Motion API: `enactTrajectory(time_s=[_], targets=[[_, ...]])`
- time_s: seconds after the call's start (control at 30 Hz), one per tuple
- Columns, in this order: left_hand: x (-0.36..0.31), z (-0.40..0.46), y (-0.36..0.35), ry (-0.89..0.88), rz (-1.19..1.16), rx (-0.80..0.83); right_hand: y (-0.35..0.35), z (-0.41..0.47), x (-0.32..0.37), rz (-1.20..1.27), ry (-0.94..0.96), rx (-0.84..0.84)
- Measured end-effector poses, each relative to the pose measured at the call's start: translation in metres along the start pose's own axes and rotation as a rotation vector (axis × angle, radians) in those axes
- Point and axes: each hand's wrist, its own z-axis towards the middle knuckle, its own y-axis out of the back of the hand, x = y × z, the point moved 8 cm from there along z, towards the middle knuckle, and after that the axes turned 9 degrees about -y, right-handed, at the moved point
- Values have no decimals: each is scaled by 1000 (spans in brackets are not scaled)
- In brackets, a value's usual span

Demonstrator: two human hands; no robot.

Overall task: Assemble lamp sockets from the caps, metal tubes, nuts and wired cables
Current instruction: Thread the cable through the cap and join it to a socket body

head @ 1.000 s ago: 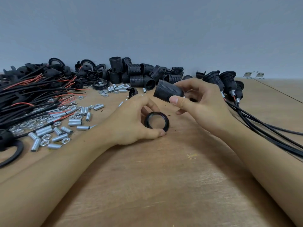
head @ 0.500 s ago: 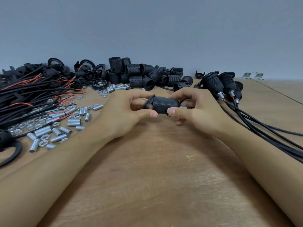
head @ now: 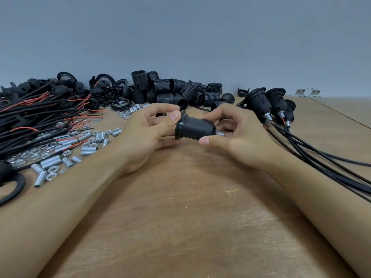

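A black threaded lamp socket [head: 195, 128] lies sideways above the table's middle, held between both hands. A black ring [head: 180, 125] sits on its left end and a short metal tube [head: 220, 134] sticks out of its right end. My left hand [head: 149, 130] pinches the ring with thumb and fingers. My right hand [head: 233, 135] grips the socket's right part, thumb under it. Loose metal tubes and nuts [head: 66, 149] lie at the left beside a heap of black and red wired cables [head: 34, 117].
A pile of black socket bodies and caps [head: 174, 92] lies along the back wall. Three finished sockets [head: 270, 105] with black cables [head: 325, 163] trail off to the right. Black rings [head: 12, 187] lie at the left edge. The wooden table [head: 184, 217] runs to the front.
The ring, held apart from the socket a second ago, was brought onto its left end and now sits seated on it. Both hands stayed together at the table's middle.
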Motion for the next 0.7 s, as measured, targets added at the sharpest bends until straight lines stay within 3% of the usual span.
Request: enactTrajectory(time_s=[0.2,0.53,0.6,0.7], targets=[[4,-4,-6,97,-56,33,-1,-1,6,-137,77,-38],[7,-2,-4,161,8,-5,-9,-18,37,-479,520,-182],[6,-3,-4,166,-12,4,-7,-16,33,-425,476,-154],[0,-4,-4,109,-13,44,2,-7,15,-185,218,-66]])
